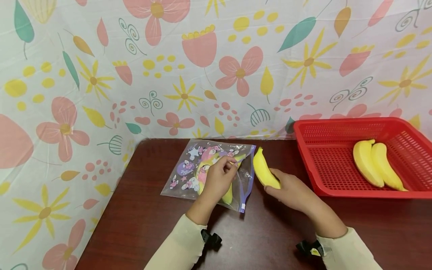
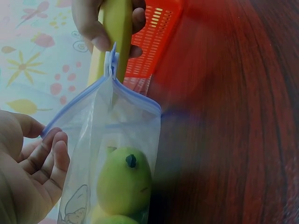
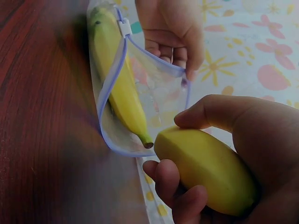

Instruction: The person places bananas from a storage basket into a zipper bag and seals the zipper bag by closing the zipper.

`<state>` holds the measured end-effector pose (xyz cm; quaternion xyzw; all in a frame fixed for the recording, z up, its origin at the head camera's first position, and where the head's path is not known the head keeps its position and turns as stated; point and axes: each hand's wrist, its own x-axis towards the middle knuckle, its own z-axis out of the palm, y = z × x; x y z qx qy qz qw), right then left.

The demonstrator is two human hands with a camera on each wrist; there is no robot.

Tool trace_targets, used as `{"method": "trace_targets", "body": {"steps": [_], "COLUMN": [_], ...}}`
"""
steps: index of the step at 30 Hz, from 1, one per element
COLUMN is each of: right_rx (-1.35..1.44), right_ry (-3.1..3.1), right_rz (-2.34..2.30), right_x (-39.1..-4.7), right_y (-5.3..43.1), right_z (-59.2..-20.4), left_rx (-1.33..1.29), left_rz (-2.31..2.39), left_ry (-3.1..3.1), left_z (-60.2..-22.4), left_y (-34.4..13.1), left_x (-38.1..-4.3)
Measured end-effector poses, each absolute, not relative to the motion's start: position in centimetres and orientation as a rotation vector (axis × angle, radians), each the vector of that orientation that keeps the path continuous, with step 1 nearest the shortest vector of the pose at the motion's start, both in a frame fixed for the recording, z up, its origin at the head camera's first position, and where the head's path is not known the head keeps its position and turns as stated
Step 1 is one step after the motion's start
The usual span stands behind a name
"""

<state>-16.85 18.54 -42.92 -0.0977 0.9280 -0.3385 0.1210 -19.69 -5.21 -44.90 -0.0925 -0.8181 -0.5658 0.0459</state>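
My left hand point(image 1: 221, 176) pinches the purple-edged mouth of a clear zip bag point(image 1: 175, 183) printed with cartoon figures. In the right wrist view the bag's mouth gapes, with a white slider point(image 3: 125, 28) at one corner. Inside the bag lies a yellow banana point(image 3: 122, 93) with a green stem; its rounded greenish end point(image 2: 125, 179) shows through the plastic in the left wrist view. My right hand point(image 1: 295, 191) grips another banana point(image 1: 264, 168) between thumb and fingers, its stem end pointing up and away, right beside the bag's mouth.
A red plastic basket point(image 1: 305, 161) with perforated walls stands at the right, holding two bananas point(image 1: 366, 163). The dark wooden table point(image 1: 135, 225) carries everything. Behind it and along the left hangs a flower-print cloth point(image 1: 202, 97).
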Motion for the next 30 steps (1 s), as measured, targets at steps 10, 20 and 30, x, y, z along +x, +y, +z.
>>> {"method": "trace_targets", "body": {"steps": [10,20,30], "right_rx": [-0.307,-0.318,-0.344], "right_ry": [2.671,2.674,2.687], "right_rz": [-0.967,-0.923,-0.903], "right_x": [-16.54,-16.59,-16.78], "right_y": [18.01,17.68,17.61], "right_z": [-42.94,-43.37,-43.74], "left_rx": [-0.275,-0.277,-0.284], "left_rz": [-1.684,-1.673,-1.683], "left_ry": [-2.523,-2.533,-2.53], "left_z": [-44.74,-44.74,-44.68], "left_y": [-5.18,-5.1,-5.07], "left_x": [-19.64,-19.62,-19.57]}}
